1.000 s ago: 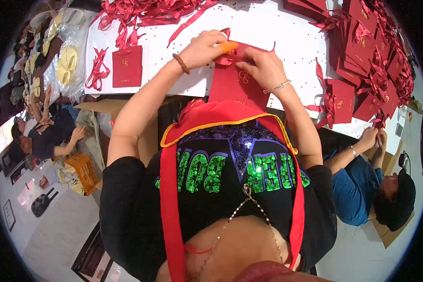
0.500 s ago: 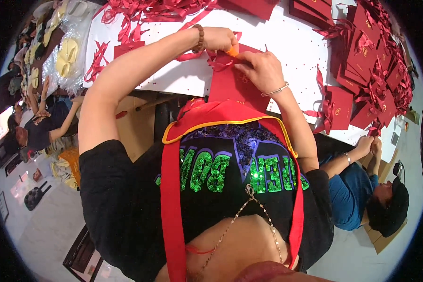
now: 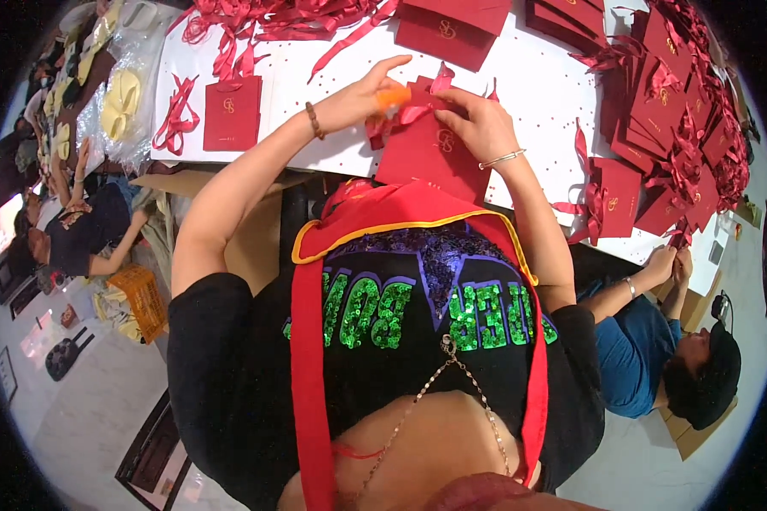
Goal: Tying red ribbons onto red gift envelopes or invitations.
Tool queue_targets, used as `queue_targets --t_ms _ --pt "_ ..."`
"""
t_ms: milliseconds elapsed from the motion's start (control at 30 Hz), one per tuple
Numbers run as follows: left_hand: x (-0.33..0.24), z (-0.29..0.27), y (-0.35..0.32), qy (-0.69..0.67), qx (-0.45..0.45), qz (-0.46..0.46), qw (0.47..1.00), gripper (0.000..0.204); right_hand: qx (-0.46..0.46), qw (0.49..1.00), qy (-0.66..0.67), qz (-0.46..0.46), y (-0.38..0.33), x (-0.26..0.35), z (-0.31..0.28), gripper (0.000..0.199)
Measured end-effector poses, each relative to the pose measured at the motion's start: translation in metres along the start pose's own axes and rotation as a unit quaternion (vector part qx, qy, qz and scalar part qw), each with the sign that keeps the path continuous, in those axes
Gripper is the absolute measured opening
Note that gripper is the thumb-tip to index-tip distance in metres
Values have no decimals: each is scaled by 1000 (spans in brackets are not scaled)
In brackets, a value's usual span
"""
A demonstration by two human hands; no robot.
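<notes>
A flat red paper gift bag [image 3: 430, 157] with a gold emblem lies at the near edge of the white table [image 3: 315, 94], its lower end hanging toward my chest. My right hand [image 3: 477, 123] presses on the bag's top, thumb and fingers pinching it beside a red ribbon end [image 3: 441, 79]. My left hand [image 3: 362, 94] is at the bag's top left corner, an orange cover on one fingertip, pinching the ribbon there. A bead bracelet sits on my left wrist and a thin metal bangle on my right.
Another red bag [image 3: 230, 112] with a ribbon bow lies to the left. Stacks of red bags [image 3: 656, 94] fill the right side, loose red ribbons [image 3: 264, 17] the far edge. A person in a blue shirt [image 3: 635, 358] sits at right; another person [image 3: 77, 230] sits at left.
My left hand has come back down from a raised pull to the bag's top corner. My right hand has stayed on the bag, which has barely shifted.
</notes>
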State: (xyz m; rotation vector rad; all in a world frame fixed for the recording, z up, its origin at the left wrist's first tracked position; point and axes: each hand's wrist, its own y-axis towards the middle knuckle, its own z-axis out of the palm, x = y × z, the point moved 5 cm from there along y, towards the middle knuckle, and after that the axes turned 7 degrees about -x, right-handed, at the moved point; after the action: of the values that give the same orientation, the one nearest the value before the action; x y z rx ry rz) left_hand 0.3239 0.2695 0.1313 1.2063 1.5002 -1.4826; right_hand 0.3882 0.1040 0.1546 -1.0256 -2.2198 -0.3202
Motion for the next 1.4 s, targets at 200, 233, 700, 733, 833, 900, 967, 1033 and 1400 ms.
queue_targets --t_ms 200,233,700,733,833,900,967,1033,1400 --pt "-2 0 -26 122 5 20 992 77 6 1000 -9 11 2 -2 3 30" --pt "2 -6 -31 156 -17 38 987 64 2 1000 -12 12 2 -2 3 30" --pt "27 -120 -121 -144 -212 26 966 20 23 997 -64 29 3 -2 7 30" --pt "27 -123 -123 -193 -248 59 947 21 22 997 -64 30 3 -2 7 30" --pt "28 -138 -119 -286 -328 162 886 23 26 997 -67 17 5 0 10 30" --pt "19 -133 -104 -390 -326 210 835 26 29 997 -67 16 6 3 10 30" --pt "3 -123 -81 -505 -246 267 783 27 29 997 -68 16 8 8 9 30" --pt "-12 -114 -65 -545 -220 277 760 28 32 997 -64 4 10 16 11 29" --pt "-20 1 5 207 -181 163 947 26 -85 978 -139 -132 14 32 11 28"
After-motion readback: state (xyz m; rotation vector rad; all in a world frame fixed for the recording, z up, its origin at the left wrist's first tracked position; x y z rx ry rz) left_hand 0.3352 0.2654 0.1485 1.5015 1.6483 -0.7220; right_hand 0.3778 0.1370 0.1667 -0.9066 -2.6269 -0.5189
